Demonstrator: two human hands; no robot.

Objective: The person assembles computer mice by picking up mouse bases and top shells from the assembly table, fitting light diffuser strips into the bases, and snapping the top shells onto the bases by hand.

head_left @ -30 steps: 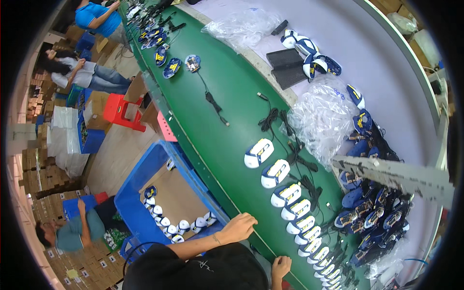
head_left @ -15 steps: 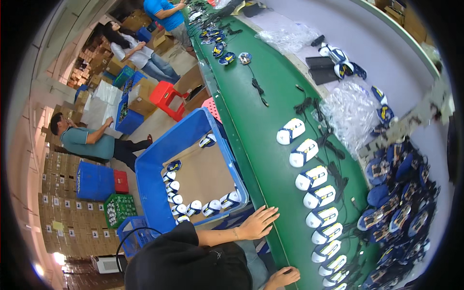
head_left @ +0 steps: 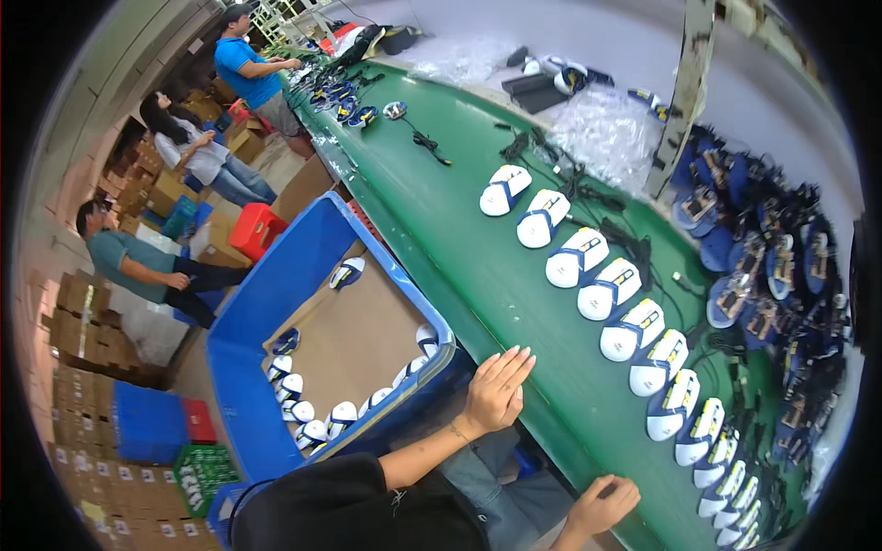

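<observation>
My left hand is over the near edge of the green workbench belt, its fingers stretched out and holding nothing. Farther down the same edge, my right hand is loosely bent, with nothing visible in it. A long slanting row of white, navy and yellow computer mice stands on the belt beyond both hands, with dark cables behind them. To the left of my left hand, a large blue bin holds several similar mice along its sides, on a brown cardboard base.
Open navy mouse shells are heaped at the right. Clear plastic bags lie against the back wall, beside a metal post. Other people stand at the far left, one at the bench's far end. A red stool stands behind the bin.
The whole view has turned and shifted, so the mice and bin appear in different places. My left hand's fingers point more upward. My right hand appears farther right and higher.
</observation>
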